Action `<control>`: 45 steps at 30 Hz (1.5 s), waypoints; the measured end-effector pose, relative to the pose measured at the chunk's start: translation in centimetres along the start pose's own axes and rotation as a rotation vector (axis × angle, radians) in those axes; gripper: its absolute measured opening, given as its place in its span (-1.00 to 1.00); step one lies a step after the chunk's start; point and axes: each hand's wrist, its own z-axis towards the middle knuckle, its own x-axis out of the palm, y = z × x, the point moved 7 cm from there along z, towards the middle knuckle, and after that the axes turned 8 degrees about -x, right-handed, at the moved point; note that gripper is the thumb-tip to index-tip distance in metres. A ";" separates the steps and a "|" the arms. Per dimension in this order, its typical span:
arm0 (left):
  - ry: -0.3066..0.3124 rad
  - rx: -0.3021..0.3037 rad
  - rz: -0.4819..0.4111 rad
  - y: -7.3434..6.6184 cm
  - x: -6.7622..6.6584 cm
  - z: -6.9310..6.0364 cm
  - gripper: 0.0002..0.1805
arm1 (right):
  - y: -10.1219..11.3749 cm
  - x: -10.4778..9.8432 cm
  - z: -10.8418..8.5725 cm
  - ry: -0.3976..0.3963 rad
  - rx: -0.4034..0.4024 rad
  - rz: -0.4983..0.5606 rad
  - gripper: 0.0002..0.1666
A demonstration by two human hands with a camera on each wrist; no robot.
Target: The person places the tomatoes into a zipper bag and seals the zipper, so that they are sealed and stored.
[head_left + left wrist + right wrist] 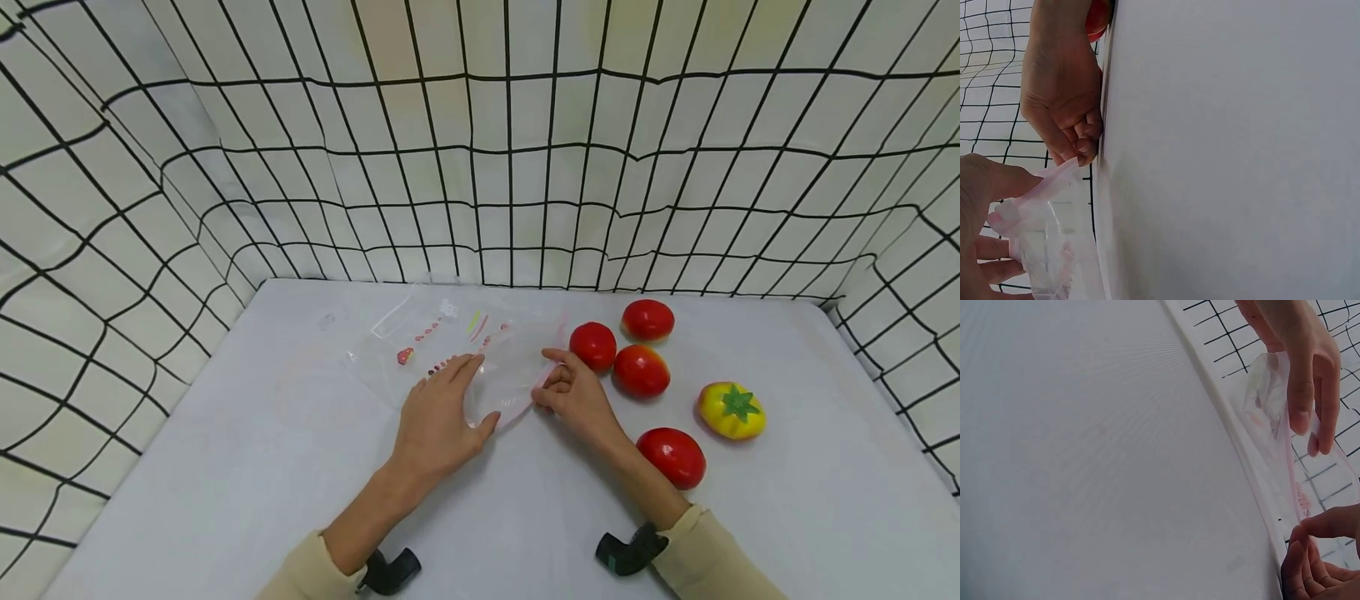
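Observation:
A clear zip bag [510, 375] with a pink edge and small red prints lies on the white table, its mouth facing right and parted. My left hand [442, 417] rests at the bag, thumb and fingers spread and fairly straight; in the left wrist view its thumb [1019, 181] touches the pink edge. On the bag's right, my right hand [581, 400] pinches the pink edge between thumb and fingertips, as the right wrist view also shows at the right-hand fingers [1300, 550]. Just beyond the right hand sits a red tomato [592, 346].
More red tomatoes lie to the right: one at the back [647, 320], one in the middle [641, 372] and one beside the right forearm [672, 457]. A yellow tomato [732, 411] with a green star-shaped top is farther right. Black wire mesh [510, 150] surrounds the table's back and sides.

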 end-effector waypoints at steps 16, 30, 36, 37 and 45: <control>-0.088 -0.009 -0.085 0.8 -1.8 0.6 -0.04 | 0.1 -0.5 -0.2 0.011 0.000 -0.042 -0.11; -0.041 -0.064 -0.170 1.9 -2.0 1.2 -0.05 | 0.1 -0.8 -0.1 0.029 0.000 -0.034 -0.16; -0.034 -0.073 -0.184 2.0 -1.8 1.4 -0.04 | 0.1 -1.0 -0.2 0.027 -0.010 -0.027 -0.19; -0.030 -0.071 -0.182 2.0 -1.8 1.5 -0.04 | 0.0 -1.1 -0.2 0.026 -0.011 -0.027 -0.20; -0.020 -0.048 -0.173 1.7 -1.5 1.5 -0.03 | 0.3 -1.2 -0.2 0.039 -0.016 -0.019 -0.30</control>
